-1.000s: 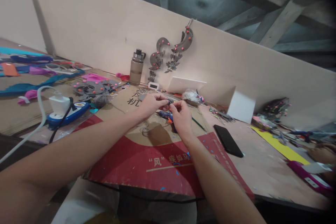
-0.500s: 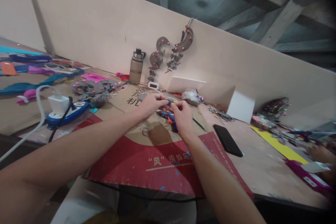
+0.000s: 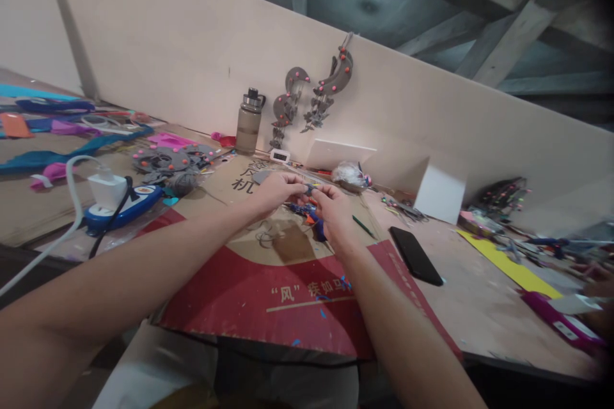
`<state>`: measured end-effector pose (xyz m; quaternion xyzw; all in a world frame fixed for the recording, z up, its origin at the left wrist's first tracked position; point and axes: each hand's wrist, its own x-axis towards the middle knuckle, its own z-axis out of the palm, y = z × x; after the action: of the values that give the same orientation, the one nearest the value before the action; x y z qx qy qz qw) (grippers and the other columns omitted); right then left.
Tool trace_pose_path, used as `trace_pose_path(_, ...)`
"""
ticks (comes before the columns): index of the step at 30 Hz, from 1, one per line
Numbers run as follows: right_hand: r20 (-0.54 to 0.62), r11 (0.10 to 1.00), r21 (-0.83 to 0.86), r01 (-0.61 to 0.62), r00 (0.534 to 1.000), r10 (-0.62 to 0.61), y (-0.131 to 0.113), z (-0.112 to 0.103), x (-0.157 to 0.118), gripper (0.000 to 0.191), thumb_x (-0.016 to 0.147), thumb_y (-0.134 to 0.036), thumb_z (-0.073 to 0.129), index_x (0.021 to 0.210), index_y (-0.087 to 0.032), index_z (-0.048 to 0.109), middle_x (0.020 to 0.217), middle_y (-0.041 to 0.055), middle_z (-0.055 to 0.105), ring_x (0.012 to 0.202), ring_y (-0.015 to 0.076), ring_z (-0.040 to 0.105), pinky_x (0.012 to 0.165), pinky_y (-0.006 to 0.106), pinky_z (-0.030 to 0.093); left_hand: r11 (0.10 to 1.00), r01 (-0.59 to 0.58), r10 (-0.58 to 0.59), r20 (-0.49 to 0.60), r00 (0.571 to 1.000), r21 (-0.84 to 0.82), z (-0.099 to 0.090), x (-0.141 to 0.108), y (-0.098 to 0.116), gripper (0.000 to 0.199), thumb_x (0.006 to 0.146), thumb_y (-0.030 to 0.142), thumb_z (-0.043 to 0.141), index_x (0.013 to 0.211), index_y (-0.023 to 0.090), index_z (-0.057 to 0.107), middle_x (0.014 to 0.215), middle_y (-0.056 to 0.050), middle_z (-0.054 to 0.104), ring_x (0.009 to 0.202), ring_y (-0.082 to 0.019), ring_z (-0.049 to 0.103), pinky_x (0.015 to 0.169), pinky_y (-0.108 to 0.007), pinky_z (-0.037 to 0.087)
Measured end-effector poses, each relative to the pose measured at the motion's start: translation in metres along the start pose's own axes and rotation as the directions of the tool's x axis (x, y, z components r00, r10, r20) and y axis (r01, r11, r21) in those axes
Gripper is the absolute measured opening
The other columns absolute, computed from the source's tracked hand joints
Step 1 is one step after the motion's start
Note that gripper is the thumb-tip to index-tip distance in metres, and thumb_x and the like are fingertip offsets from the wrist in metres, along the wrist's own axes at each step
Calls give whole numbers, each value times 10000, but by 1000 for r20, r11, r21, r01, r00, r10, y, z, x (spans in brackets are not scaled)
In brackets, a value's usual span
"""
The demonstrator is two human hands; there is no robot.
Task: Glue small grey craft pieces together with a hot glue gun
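My left hand (image 3: 284,190) and my right hand (image 3: 332,206) meet over the cardboard sheet, fingertips pinched together. Between them is a small dark grey piece (image 3: 309,190), too small to name and mostly covered by the fingers. Just below my right hand lies a blue glue gun (image 3: 316,227) with an orange part, half hidden by the hand. A grey disc (image 3: 260,177) rests behind my left wrist. To the right of my right hand lies a green pencil (image 3: 363,226). Thin grey thread (image 3: 265,239) curls on the cardboard (image 3: 230,307) beneath.
A water bottle (image 3: 249,123) stands against the partition, beside hanging grey moon ornaments (image 3: 337,73). At left are a blue power strip (image 3: 125,209) and grey felt pieces with pink balls (image 3: 165,160). A black phone (image 3: 415,255) lies at right, and beyond it a purple power strip (image 3: 559,321).
My right hand has shifted slightly left, its fingertips closer to my left hand's around the small piece. At far right, another person's hand has drawn back toward the edge.
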<state>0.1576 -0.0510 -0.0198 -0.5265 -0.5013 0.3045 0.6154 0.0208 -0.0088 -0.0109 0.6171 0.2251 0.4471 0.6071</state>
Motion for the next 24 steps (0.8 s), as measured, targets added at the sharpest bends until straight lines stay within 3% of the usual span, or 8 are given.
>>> trace_pose_path(3, -16, 994, 77, -76, 997, 78, -3, 0, 0, 215, 614, -347, 619, 733, -196, 524, 525, -97, 416, 407, 49, 288, 393, 193, 219, 995, 84, -80, 74, 994, -51, -2, 0, 2, 119, 689, 144, 666, 795, 91, 676, 700, -76, 692, 650, -122, 643, 664, -252, 511)
trace_pose_path(7, -17, 997, 52, -63, 998, 64, -3, -1, 0, 198, 606, -336, 604, 704, -182, 528, 529, -87, 430, 418, 46, 304, 389, 184, 225, 990, 124, -119, 88, 989, -59, -2, -1, 5, 170, 675, 142, 688, 836, 88, 679, 733, -98, 704, 686, -144, 663, 681, -267, 523)
trace_pose_path(14, 3, 995, -100, 30, 1000, -29, 2, -1, 0, 169, 648, -342, 577, 736, -199, 558, 563, -67, 499, 449, 74, 393, 434, 197, 312, 990, 28, -32, 26, 999, 140, 1, -4, 8, 95, 728, 202, 659, 720, 110, 641, 630, -45, 666, 548, -102, 607, 581, -246, 509)
trace_pose_path(20, 24, 969, -222, 111, 994, -108, 4, -3, 0, 134, 666, -318, 566, 712, -193, 561, 532, -66, 464, 480, 88, 394, 475, 213, 341, 907, -62, 76, -16, 997, 416, 2, -5, 9, 59, 726, 160, 612, 689, 121, 636, 555, -13, 632, 493, -97, 584, 506, -208, 472)
trace_pose_path(24, 51, 953, -278, 122, 992, -112, 1, -5, -2, 117, 683, -309, 548, 709, -196, 540, 535, -66, 448, 485, 95, 407, 471, 220, 348, 913, -25, -22, 110, 994, 406, -8, -2, 13, 145, 719, 232, 628, 801, 136, 700, 657, -46, 686, 570, -126, 635, 554, -233, 504)
